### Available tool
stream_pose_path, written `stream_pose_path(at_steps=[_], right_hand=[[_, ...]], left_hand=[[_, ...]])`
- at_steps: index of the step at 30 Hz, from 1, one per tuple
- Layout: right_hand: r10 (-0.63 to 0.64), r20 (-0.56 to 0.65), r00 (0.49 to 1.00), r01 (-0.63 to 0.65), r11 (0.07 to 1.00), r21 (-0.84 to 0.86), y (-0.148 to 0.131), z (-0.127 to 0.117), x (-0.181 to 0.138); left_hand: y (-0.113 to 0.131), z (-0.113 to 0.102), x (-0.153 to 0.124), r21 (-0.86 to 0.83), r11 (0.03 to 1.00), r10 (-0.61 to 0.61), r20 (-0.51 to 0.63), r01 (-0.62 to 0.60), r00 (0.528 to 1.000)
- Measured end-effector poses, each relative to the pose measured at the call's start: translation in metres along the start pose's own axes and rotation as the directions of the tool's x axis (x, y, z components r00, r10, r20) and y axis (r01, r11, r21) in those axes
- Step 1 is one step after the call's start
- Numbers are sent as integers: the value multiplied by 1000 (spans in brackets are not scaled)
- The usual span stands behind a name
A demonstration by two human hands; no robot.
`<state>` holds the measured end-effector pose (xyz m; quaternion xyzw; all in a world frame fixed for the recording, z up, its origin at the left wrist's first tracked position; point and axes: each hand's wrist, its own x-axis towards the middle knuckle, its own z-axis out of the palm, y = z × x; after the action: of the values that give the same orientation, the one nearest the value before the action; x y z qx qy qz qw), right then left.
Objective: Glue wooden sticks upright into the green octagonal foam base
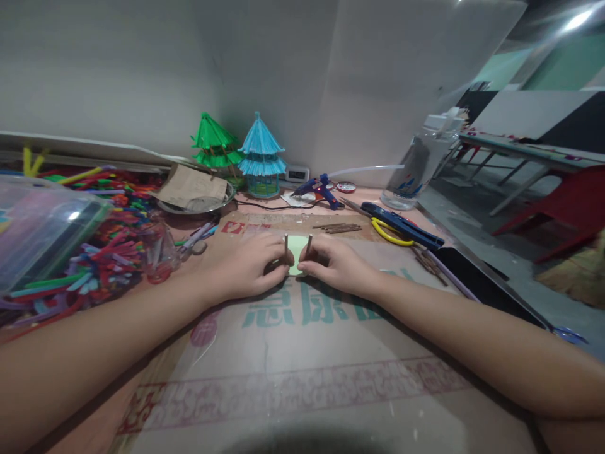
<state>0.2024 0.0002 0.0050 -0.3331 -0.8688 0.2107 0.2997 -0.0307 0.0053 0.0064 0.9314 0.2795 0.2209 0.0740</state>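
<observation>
1. Printed cardboard (312,397) before grey wall (283,63); red chair (560,205) cut off
2. Left hand (253,266) pinches one brown stick (286,244), right hand (343,265) another stick (309,243), at the green disc (297,244) on the cardboard
3. Sticks' lower ends hidden

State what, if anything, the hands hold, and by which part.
Left hand: a brown stick, pinched by its lower part. Right hand: another brown stick, likewise.

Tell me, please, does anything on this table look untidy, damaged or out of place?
I see no clear damage. The pipe cleaners at the left look untidy: they lie tangled, in many directions, beside the plastic box.
</observation>
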Motion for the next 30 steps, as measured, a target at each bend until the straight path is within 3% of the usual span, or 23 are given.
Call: stream_pose_path(at_steps=[23,26,30], right_hand=[[-39,0,999,39,998,-54,1,-1,-2],[-20,-50,999,24,996,89,-2,-3,-5],[106,-259,960,22,894,447,8,-3,-2]], left_hand=[[-2,-1,-1,15,1000,18,2,-18,1000],[-2,-1,-2,26,999,23,-5,-23,1000],[-3,0,-1,12,1000,22,-9,-22,1000]])
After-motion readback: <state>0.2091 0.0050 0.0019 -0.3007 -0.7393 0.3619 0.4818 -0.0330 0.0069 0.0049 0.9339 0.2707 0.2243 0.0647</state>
